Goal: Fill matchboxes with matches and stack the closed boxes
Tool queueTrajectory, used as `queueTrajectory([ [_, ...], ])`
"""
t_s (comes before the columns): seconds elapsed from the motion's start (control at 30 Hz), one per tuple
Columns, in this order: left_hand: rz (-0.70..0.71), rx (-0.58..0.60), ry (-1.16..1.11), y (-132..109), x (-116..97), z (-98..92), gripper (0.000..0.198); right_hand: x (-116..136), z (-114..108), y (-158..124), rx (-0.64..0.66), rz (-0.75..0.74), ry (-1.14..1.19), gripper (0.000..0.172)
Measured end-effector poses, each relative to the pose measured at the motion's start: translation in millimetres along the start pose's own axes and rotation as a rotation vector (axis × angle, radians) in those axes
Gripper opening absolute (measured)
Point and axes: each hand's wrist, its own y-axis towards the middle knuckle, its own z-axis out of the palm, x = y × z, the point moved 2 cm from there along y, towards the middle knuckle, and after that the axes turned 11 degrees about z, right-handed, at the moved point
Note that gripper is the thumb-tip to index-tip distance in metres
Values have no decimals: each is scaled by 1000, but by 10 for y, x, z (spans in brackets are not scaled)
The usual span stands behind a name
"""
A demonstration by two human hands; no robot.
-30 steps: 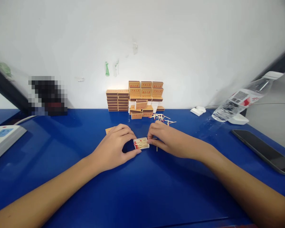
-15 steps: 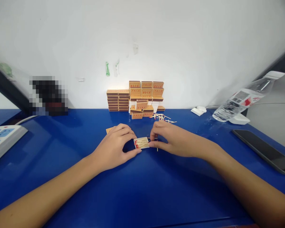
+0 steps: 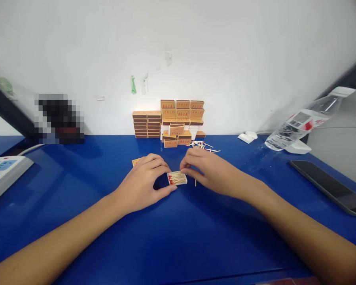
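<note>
A small white matchbox tray (image 3: 182,183) lies on the blue table, filled with red-tipped matches (image 3: 177,178). My left hand (image 3: 146,178) grips its left end between thumb and fingers. At the tray's upper right corner my right hand (image 3: 200,166) has its thumb and fingertips pinched together; whatever they hold is too small to make out. Under that hand a loose match (image 3: 195,183) pokes out on the table. A yellow matchbox piece (image 3: 136,161) shows partly behind my left hand.
Stacked matchboxes (image 3: 182,114) stand against the wall, with a lower stack (image 3: 146,124) to their left. Loose matches (image 3: 201,145) lie in front of them. Rightward are a white plastic piece (image 3: 248,137), a leaning bottle (image 3: 305,120) and a phone (image 3: 329,186). A power strip (image 3: 8,178) sits left.
My right hand has shifted slightly left and up, from the tray's right end to its upper right corner. My left hand keeps its grip on the tray.
</note>
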Motion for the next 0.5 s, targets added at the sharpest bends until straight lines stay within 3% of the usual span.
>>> queueTrajectory([
  [0.23, -16, 18, 24, -5, 16, -6, 29, -323, -188, -62, 343, 142, 61, 14],
  [0.4, -26, 28, 27, -8, 24, -3, 29, -288, -116, -76, 399, 149, 83, 15],
  [0.5, -31, 32, 29, -9, 25, -5, 28, -243, -105, -70, 369, 143, 87, 15],
])
